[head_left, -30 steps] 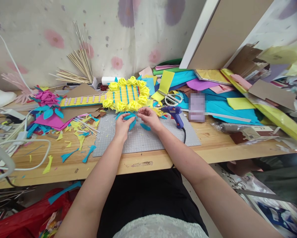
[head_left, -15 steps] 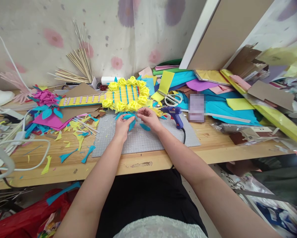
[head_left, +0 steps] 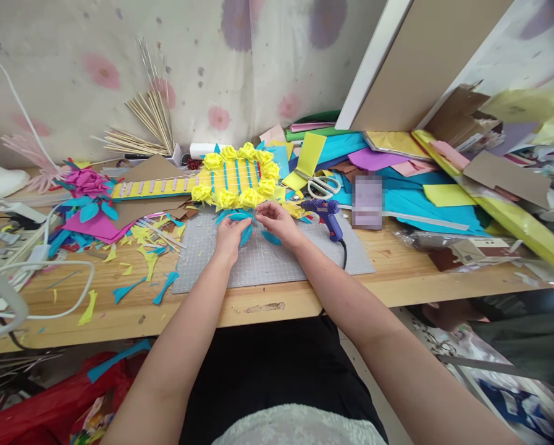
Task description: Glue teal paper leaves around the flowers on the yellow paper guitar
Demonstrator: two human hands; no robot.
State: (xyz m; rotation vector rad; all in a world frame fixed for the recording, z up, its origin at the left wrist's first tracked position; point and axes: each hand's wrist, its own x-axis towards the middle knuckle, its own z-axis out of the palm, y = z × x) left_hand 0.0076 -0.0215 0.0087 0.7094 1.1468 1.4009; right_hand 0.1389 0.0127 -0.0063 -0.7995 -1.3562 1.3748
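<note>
A yellow paper guitar (head_left: pixel 233 176) ringed with yellow paper roses lies at the back of a grey cutting mat (head_left: pixel 267 256). Just in front of it my left hand (head_left: pixel 229 235) and my right hand (head_left: pixel 277 220) pinch a small blue paper leaf piece (head_left: pixel 245 221) between their fingertips, close above the mat. More blue leaf shapes lie around the fingers. A blue glue gun (head_left: pixel 327 213) rests on the mat right of my right hand, with its black cord running off the table edge.
White scissors (head_left: pixel 322 184) lie behind the glue gun. Coloured paper sheets (head_left: pixel 397 185) pile up at the right, yellow and blue scraps (head_left: pixel 138 247) litter the left. A pink paper flower (head_left: pixel 88 183), bamboo sticks (head_left: pixel 149 120) and white cables (head_left: pixel 36 272) crowd the left side.
Both hands stay in place with only slight finger movement on the blue piece. Nothing else has visibly shifted.
</note>
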